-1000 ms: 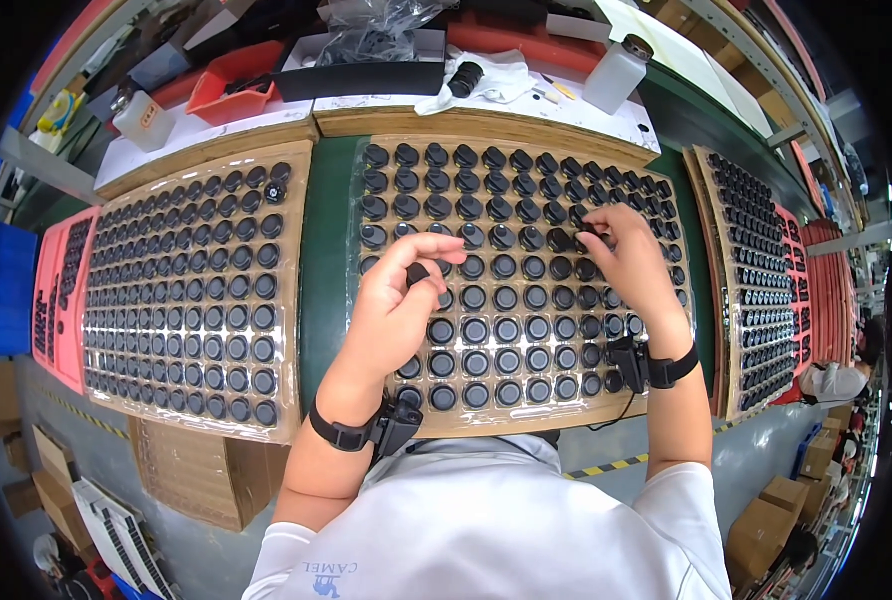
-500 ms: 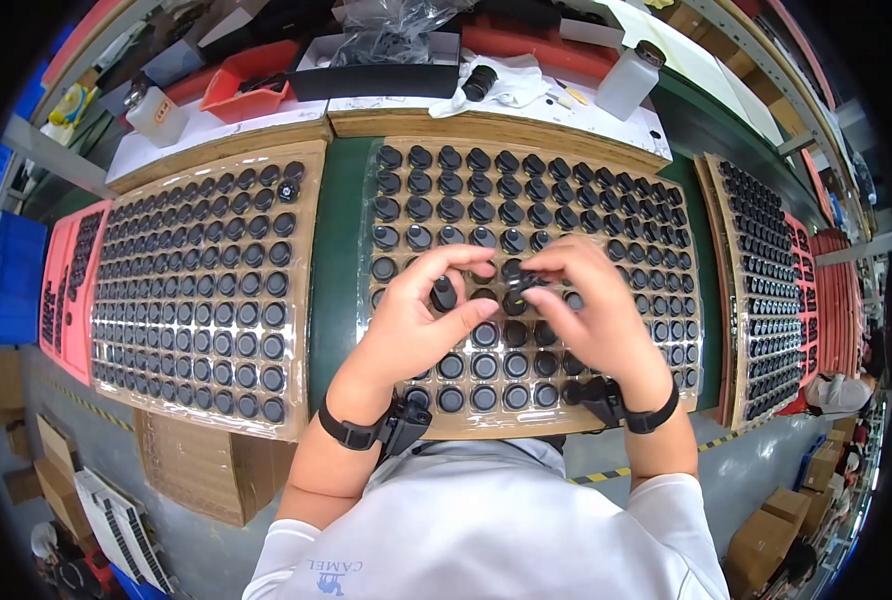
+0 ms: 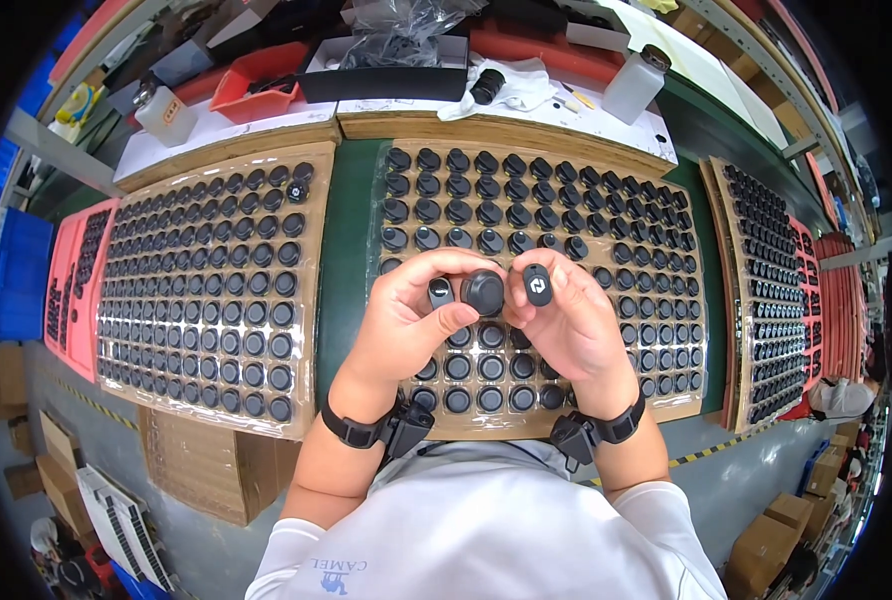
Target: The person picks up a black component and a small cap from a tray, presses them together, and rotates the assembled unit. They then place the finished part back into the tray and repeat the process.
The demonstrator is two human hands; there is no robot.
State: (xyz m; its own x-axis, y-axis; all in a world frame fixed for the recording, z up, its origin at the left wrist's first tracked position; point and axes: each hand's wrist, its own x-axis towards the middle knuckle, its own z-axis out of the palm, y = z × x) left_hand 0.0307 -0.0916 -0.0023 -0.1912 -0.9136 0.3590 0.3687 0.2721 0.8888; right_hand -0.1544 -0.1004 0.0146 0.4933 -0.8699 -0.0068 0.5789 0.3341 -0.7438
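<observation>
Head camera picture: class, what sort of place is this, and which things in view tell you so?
Most likely a factory assembly bench. Brown trays hold rows of identical black round caps, more trays lie at both sides, and the left hand and right hand hold single black parts above the middle tray.

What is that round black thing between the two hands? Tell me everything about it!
The round black cap looks like matte plastic, domed with a darker middle. It is lifted above the tray of similar caps, facing up toward the camera. The left hand pinches it with thumb and fingers, and the right hand touches its other side.
</observation>
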